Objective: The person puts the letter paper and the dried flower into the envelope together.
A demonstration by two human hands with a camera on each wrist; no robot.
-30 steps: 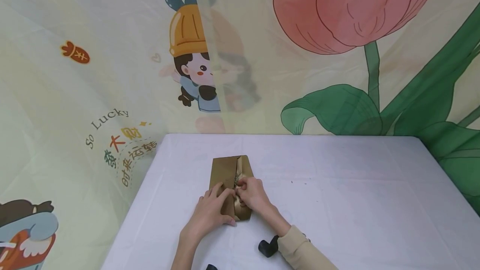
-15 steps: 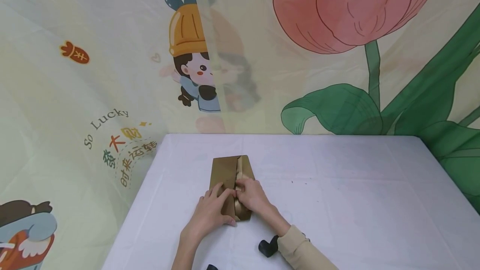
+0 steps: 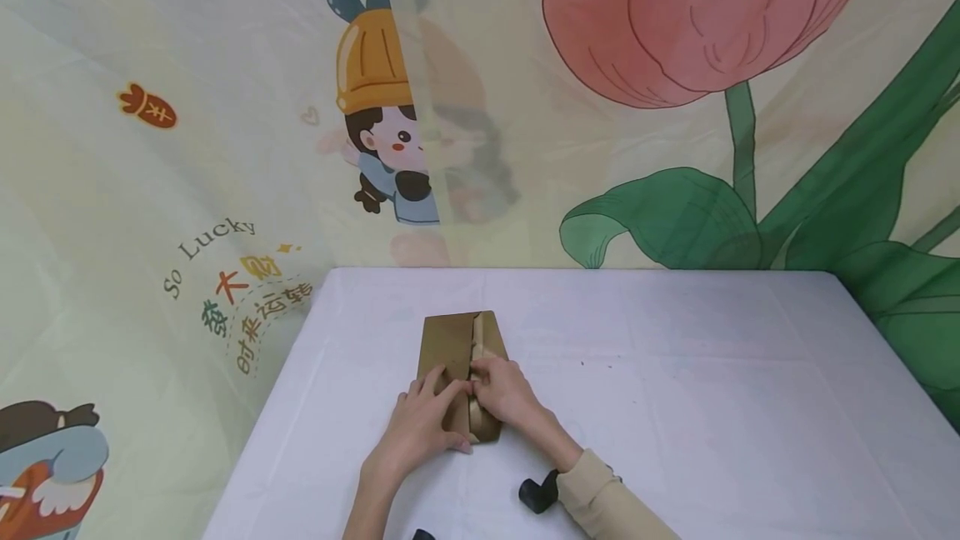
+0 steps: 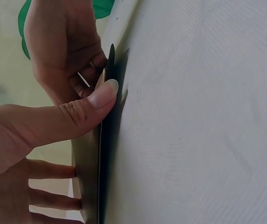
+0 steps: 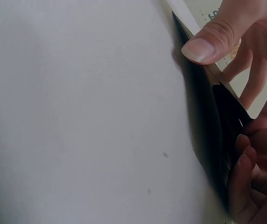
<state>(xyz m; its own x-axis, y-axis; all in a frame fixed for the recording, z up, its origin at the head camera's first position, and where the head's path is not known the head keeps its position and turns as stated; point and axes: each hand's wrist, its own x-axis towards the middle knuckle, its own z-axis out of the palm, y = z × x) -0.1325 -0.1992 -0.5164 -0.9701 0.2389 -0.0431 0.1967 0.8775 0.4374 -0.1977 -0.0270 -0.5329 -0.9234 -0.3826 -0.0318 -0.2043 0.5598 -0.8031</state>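
A flat gold-brown envelope (image 3: 448,342) lies on the white table in the head view, with a lengthwise slit along its right part. My left hand (image 3: 420,419) holds its lower left part, fingers spread over the top. In the left wrist view, the left thumb (image 4: 84,109) lies against the envelope's edge. My right hand (image 3: 506,392) pinches the strip to the right of the slit, its fingertips meeting the left index finger. The right wrist view shows the envelope's dark side (image 5: 205,102) and both hands' fingertips close together. What lies inside the slit is hidden.
The white-covered table (image 3: 675,373) extends to the right, with a few tiny dark specks. A black rounded object (image 3: 538,494) sits beside the right sleeve (image 3: 607,494). Another black piece (image 3: 423,534) shows at the bottom edge. A printed cloth (image 3: 487,107) hangs behind.
The right hand's fingertips have shifted slightly down toward the left index finger. Speckled material seen in the slit one second ago is no longer visible. The left hand stays in place.
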